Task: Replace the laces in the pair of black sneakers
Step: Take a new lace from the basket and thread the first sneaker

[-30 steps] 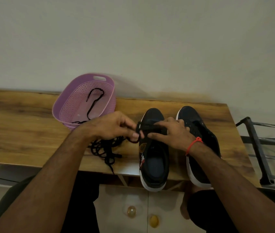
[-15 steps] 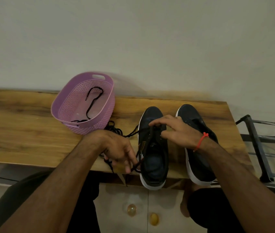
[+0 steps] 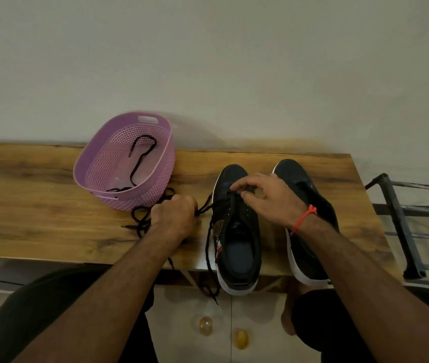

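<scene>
Two black sneakers with white soles stand side by side on the wooden table (image 3: 38, 205), heels over its near edge. My right hand (image 3: 263, 197) pinches a black lace (image 3: 208, 247) at the front eyelets of the left sneaker (image 3: 237, 231). My left hand (image 3: 175, 217) is closed round the same lace just left of that shoe, and the lace's free end hangs down past the table edge. The right sneaker (image 3: 310, 226) lies partly under my right wrist. More black lace (image 3: 140, 218) lies bunched on the table by my left hand.
A purple plastic basket (image 3: 153, 195) stands at the back of the table, left of the shoes, with one black lace (image 3: 137, 163) inside. A dark metal rack (image 3: 404, 231) is off the table's right end. White cabinet doors with round knobs are below.
My left hand has moved up and away from the table's near edge, drawing the lace out to the left. My right hand stays at the front eyelets of the left sneaker.
</scene>
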Tool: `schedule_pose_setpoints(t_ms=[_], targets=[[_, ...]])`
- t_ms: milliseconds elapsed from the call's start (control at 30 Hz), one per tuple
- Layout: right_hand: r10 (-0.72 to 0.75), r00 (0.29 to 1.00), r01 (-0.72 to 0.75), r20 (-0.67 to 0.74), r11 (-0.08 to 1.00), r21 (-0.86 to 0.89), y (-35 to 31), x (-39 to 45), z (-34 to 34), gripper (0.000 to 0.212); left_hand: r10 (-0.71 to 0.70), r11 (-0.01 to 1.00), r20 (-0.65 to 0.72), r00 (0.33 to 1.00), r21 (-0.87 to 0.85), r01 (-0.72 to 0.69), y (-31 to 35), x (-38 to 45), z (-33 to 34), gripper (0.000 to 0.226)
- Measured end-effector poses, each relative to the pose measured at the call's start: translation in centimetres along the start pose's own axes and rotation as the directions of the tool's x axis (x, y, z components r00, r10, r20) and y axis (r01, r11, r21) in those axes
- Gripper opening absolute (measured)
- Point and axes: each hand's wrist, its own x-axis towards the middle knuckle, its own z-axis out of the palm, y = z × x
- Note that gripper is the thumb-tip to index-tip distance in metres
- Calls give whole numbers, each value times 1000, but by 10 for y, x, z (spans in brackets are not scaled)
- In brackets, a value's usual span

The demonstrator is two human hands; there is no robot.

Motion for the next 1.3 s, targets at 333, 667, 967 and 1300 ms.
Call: schedule_pose_setpoints(t_ms=[333, 667, 967, 1300], targets=[[-81, 997, 81, -6, 996, 36, 3, 3, 14, 54, 276, 748, -372, 886, -495, -441, -8, -12, -50, 12], [-108, 984, 139, -139, 961, 239, -9, -2, 9, 21, 108, 310, -493, 864, -809, -500, 3, -20, -55, 27], [117, 985, -110, -127, 992, 59, -7, -1, 0, 6, 9, 9, -316, 949, -949, -316, 5, -18, -56, 17], [326, 928, -304, 183, 943, -138, -4, -10, -6, 40, 62, 153, -244, 968, -956, -251, 24, -15, -44, 22]])
